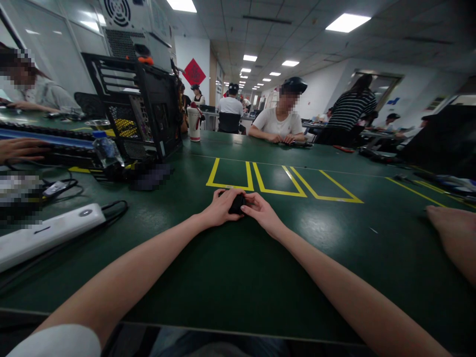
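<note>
A small black block-like object [237,204] is between my two hands, just above or on the green table; its exact kind is hard to make out. My left hand [224,207] wraps over its left side and top, the thumb below it. From the other side, my right hand [260,210] pinches its right edge with thumb and fingertips. Just beyond my hands, yellow tape outlines [230,187] mark several shapes on the tabletop [208,282]. My fingers hide much of the black object.
At left stand an open computer case [148,114], a clear bottle [107,151] and a white power strip [52,235] with cables. Behind is a white cup [194,124]. A co-worker [282,116] sits opposite; another person's arm [453,238] rests at right, another hand [24,148] at left.
</note>
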The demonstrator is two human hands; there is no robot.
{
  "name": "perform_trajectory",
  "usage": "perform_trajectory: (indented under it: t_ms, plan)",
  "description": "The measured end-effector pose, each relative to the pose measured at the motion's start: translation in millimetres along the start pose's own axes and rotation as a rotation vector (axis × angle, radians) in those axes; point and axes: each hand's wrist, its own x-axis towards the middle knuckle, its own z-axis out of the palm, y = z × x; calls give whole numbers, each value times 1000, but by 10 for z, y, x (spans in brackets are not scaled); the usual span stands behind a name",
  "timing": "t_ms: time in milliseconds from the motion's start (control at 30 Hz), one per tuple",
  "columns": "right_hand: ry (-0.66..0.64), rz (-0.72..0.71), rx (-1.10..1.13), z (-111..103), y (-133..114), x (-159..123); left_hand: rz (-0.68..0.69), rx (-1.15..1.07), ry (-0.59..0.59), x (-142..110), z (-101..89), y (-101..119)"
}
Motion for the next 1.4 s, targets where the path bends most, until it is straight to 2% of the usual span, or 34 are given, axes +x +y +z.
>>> perform_trajectory:
  t_ms: [467, 600, 767, 1033, 1267, 1400]
  plan:
    - [107, -15, -36, 29, 19, 37, 5, 10, 2, 0, 9, -11]
    - [59, 29, -21, 23, -2, 17, -6, -2, -3, -4, -6, 1]
    - [19, -3, 49, 41, -62, -34, -18, -10, -15, 0, -22, 17]
    - [77, -5, -5, 37, -43, 12, 7, -3, 2, 0, -9, -2]
    - [11, 15, 12, 33, -45, -4, -13, -15, -5, -4, -19, 17]
    - [35, -14, -14, 47, -59, -14, -5, -16, 0, -8, -21, 11]
